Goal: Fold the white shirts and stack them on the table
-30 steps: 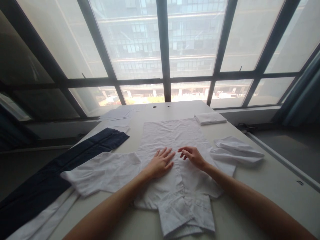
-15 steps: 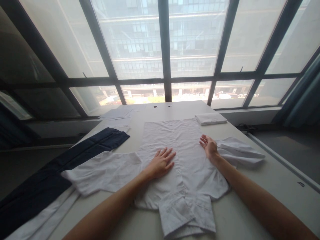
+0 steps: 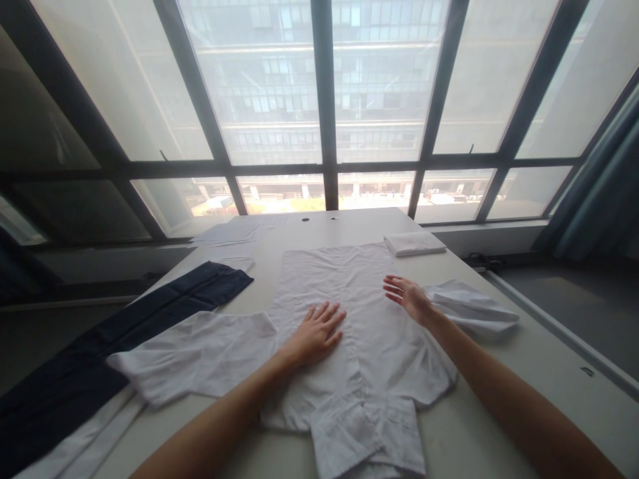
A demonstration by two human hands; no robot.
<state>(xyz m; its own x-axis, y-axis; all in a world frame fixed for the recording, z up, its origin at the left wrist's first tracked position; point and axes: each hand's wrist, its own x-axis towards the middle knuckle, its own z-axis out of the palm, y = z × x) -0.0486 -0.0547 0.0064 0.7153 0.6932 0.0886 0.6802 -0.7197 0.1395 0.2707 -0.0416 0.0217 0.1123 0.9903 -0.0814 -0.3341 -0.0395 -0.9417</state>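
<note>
A white short-sleeved shirt (image 3: 344, 279) lies spread flat on the table, collar end nearest me. My left hand (image 3: 317, 330) rests flat on its middle, fingers stretched out. My right hand (image 3: 408, 296) hovers open over the shirt's right side, fingers spread, holding nothing. The shirt's left sleeve (image 3: 200, 349) lies extended to the left; the right sleeve (image 3: 472, 307) lies bunched at the right, just beyond my right wrist.
A dark navy garment (image 3: 124, 332) stretches along the table's left side. A folded white cloth (image 3: 414, 243) sits at the far right, more white cloth (image 3: 229, 233) at the far left. The table (image 3: 499, 392) edge runs close on the right. Large windows stand behind.
My right hand moved from the shirt's centre out to its right side and opened, then drifted slightly left. My left hand stayed flat on the shirt. The view tilted up a little.
</note>
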